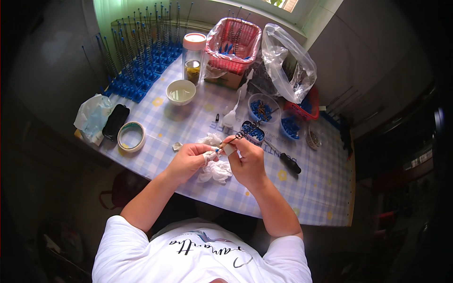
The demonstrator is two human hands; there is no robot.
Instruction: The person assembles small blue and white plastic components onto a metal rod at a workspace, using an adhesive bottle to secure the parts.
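Note:
Over the near middle of the table, my left hand (188,161) pinches a bit of white tissue (209,155) beside a small blue tip (217,150). My right hand (248,164), with pale tape around a finger, is closed on a thin dark rod with a spiral coil (241,134). The rod's near end meets the blue tip between both hands; its coil points away to the upper right. Crumpled white tissue (216,172) lies just below my fingers. Past the coil sits a small container of blue pieces (253,132), partly behind the rod.
Rows of upright coiled rods in blue bases (141,75) fill the back left. A bowl (180,92), a jar (193,59), a red basket (233,42) and a plastic bag (289,63) stand behind. A tape roll (131,137) lies left, a black-handled screwdriver (289,163) right.

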